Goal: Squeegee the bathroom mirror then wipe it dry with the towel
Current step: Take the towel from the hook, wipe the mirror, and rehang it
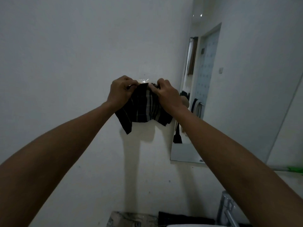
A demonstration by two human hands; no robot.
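A dark towel with pale stripes (144,108) hangs against the white wall at a small clear hook (143,80). My left hand (122,90) pinches the towel's top left edge. My right hand (165,94) grips its top right edge. Both arms reach up and forward. The bathroom mirror (229,95) is fixed to the wall just right of the towel and reflects a doorway and part of the towel. A green-ended handle, possibly the squeegee (293,169), lies at the right edge below the mirror.
A chrome tap (227,208) stands at the bottom right above a white basin rim (188,225). A marbled counter (131,219) with a dark cloth (183,217) on it runs along the bottom.
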